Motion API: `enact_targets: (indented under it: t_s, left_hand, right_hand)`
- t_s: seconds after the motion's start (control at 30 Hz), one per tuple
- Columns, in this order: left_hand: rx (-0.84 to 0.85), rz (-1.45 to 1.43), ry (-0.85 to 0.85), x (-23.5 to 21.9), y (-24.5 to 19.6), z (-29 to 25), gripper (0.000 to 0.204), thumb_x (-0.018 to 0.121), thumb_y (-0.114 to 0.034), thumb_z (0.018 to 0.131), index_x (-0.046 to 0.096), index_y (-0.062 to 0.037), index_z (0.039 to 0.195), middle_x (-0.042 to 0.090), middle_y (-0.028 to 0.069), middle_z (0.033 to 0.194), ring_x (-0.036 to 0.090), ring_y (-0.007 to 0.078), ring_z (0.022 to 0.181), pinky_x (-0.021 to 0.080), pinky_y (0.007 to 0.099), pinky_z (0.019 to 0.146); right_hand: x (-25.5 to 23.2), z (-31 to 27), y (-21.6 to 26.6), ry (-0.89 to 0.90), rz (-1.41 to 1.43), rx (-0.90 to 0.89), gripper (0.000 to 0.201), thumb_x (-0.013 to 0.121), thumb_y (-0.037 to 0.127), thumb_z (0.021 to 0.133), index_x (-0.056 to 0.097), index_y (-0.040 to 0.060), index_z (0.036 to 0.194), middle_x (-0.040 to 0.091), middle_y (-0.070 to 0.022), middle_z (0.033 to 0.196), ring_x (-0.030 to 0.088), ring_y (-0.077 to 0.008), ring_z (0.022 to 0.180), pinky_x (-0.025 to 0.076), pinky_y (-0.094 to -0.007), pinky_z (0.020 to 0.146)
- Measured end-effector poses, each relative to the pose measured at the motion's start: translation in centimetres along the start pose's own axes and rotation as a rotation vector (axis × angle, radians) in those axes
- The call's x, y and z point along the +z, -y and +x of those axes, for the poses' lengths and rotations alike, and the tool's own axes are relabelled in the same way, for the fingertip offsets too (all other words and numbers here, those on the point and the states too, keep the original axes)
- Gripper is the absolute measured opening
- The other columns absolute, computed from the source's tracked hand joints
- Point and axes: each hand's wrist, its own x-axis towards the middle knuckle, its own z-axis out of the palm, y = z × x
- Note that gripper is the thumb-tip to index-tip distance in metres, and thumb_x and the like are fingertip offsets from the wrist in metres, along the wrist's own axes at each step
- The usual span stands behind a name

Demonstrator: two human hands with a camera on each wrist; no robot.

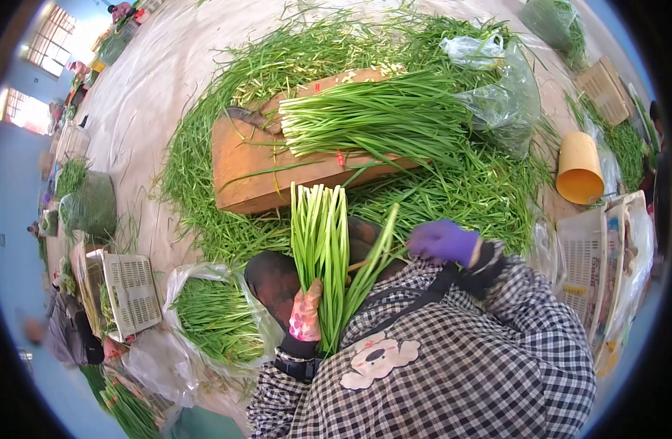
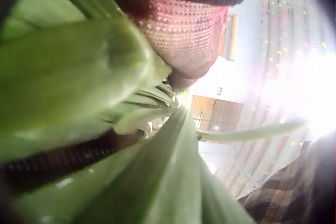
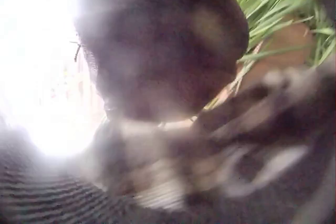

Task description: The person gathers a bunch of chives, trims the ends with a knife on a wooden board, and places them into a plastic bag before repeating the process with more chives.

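My left hand (image 1: 305, 314), in a pink and white patterned glove, grips a bunch of garlic chives (image 1: 319, 227) upright in front of the checked top, pale cut ends up. In the left wrist view, broad green leaves (image 2: 173, 171) fill the foreground beside the pink glove (image 2: 184, 32). To the right, my right hand (image 1: 443, 241) in a purple glove is over the lap, close to the tip of a loose stalk (image 1: 383, 234) leaning out from the bunch. The right wrist view is blurred, with the dark glove (image 3: 168, 50) hiding its fingers; I cannot tell whether they hold anything.
Ahead, a large pile of garlic chives (image 1: 365, 124) lies on a wooden block (image 1: 248, 175), with loose leaves (image 1: 204, 132) around it. A plastic-lined heap of greens (image 1: 217, 311) sits at left near a white crate (image 1: 131, 293). A yellow bucket (image 1: 579, 172) lies tipped at right.
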Motion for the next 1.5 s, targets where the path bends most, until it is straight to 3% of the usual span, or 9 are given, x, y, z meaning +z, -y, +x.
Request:
enact_targets:
  t_s: [0.13, 0.2, 0.3, 0.37, 0.67, 0.9, 1.0, 1.17, 1.5]
  left_hand:
    - [-0.082, -0.079, 0.037, 1.0, -0.8, 0.0, 0.050, 0.043, -0.042, 0.088, 0.050, 0.0019, 0.112, 0.059, 0.0114, 0.100, 0.058, 0.0179, 0.083, 0.048, 0.0290, 0.074]
    - [-0.108, -0.071, 0.054, 0.4, -0.3, 0.4, 0.051, 0.042, -0.043, 0.089, 0.050, 0.0023, 0.112, 0.059, 0.0118, 0.102, 0.058, 0.0183, 0.083, 0.049, 0.0290, 0.075]
    - [-0.096, -0.080, 0.045, 0.1, 0.2, 0.4, 0.047, 0.045, -0.038, 0.088, 0.049, 0.0019, 0.113, 0.059, 0.0118, 0.103, 0.058, 0.0178, 0.084, 0.049, 0.0289, 0.074]
    - [-0.122, -0.075, -0.068, 0.0, 0.4, 0.6, 0.038, 0.051, -0.024, 0.085, 0.048, 0.0015, 0.114, 0.059, 0.0105, 0.101, 0.058, 0.0168, 0.083, 0.049, 0.0273, 0.073]
    - [0.024, 0.052, -0.040, 0.4, 0.5, 0.4, 0.048, 0.059, 0.003, 0.076, 0.043, -0.0036, 0.121, 0.056, 0.0077, 0.107, 0.055, 0.0161, 0.094, 0.044, 0.0288, 0.083]
    - [0.121, 0.100, -0.024, -0.3, 0.7, 0.1, 0.051, 0.060, -0.005, 0.078, 0.039, -0.0041, 0.125, 0.055, 0.0078, 0.108, 0.055, 0.0160, 0.094, 0.044, 0.0285, 0.084]
    - [0.049, -0.043, 0.010, 0.7, 0.1, 0.0, 0.054, 0.060, -0.021, 0.082, 0.036, -0.0042, 0.127, 0.054, 0.0093, 0.111, 0.056, 0.0173, 0.095, 0.047, 0.0283, 0.081]
    - [-0.086, -0.006, -0.053, 0.2, 0.2, 0.4, 0.044, 0.051, -0.030, 0.087, 0.046, 0.0004, 0.118, 0.056, 0.0073, 0.107, 0.056, 0.0147, 0.091, 0.046, 0.0279, 0.079]
    - [-0.008, -0.097, -0.135, -1.1, 1.1, 0.5, 0.048, 0.045, -0.039, 0.088, 0.045, -0.0025, 0.120, 0.056, 0.0097, 0.110, 0.057, 0.0183, 0.093, 0.048, 0.0315, 0.080]
  right_hand:
    - [-10.3, -2.4, -9.7, -0.434, 0.064, 0.359, 0.023, 0.062, 0.020, 0.074, 0.062, 0.0071, 0.092, 0.059, -0.0049, 0.085, 0.055, -0.0163, 0.063, 0.048, -0.0286, 0.052]
    - [-15.9, -4.5, -18.3, -0.217, -1.411, 0.118, 0.024, 0.063, 0.020, 0.071, 0.061, 0.0071, 0.091, 0.060, -0.0097, 0.090, 0.058, -0.0262, 0.077, 0.049, -0.0355, 0.065]
    - [-15.5, -7.5, -17.2, -0.135, -1.420, 0.340, 0.026, 0.060, 0.020, 0.071, 0.060, 0.0074, 0.094, 0.059, -0.0143, 0.095, 0.055, -0.0336, 0.092, 0.045, -0.0389, 0.078]
    - [-12.2, -6.7, -12.2, -0.653, -1.014, 0.804, 0.031, 0.060, 0.023, 0.072, 0.059, 0.0073, 0.100, 0.060, -0.0155, 0.095, 0.055, -0.0323, 0.095, 0.044, -0.0382, 0.082]
    - [3.3, 2.0, 7.0, -0.323, -0.490, -0.589, 0.033, 0.062, 0.025, 0.078, 0.057, 0.0054, 0.104, 0.056, -0.0108, 0.103, 0.059, -0.0182, 0.080, 0.047, -0.0270, 0.070]
    - [5.8, 5.0, 7.8, -0.234, -0.756, -0.210, 0.063, 0.064, 0.045, 0.070, 0.048, 0.0064, 0.116, 0.048, -0.0145, 0.114, 0.054, -0.0292, 0.095, 0.044, -0.0336, 0.080]
    - [4.8, 6.2, 6.2, -0.236, -0.709, -0.510, 0.066, 0.058, 0.049, 0.071, 0.045, 0.0049, 0.118, 0.042, -0.0210, 0.119, 0.050, -0.0334, 0.103, 0.041, -0.0359, 0.087]
    - [4.6, 6.7, 5.8, -0.121, -0.693, -0.421, 0.048, 0.064, 0.034, 0.071, 0.054, 0.0087, 0.111, 0.043, -0.0155, 0.120, 0.050, -0.0296, 0.103, 0.041, -0.0346, 0.087]
    - [0.3, 7.5, 2.2, -0.544, -0.462, -0.275, 0.032, 0.060, 0.030, 0.077, 0.058, 0.0083, 0.100, 0.054, -0.0121, 0.106, 0.054, -0.0271, 0.094, 0.043, -0.0341, 0.081]
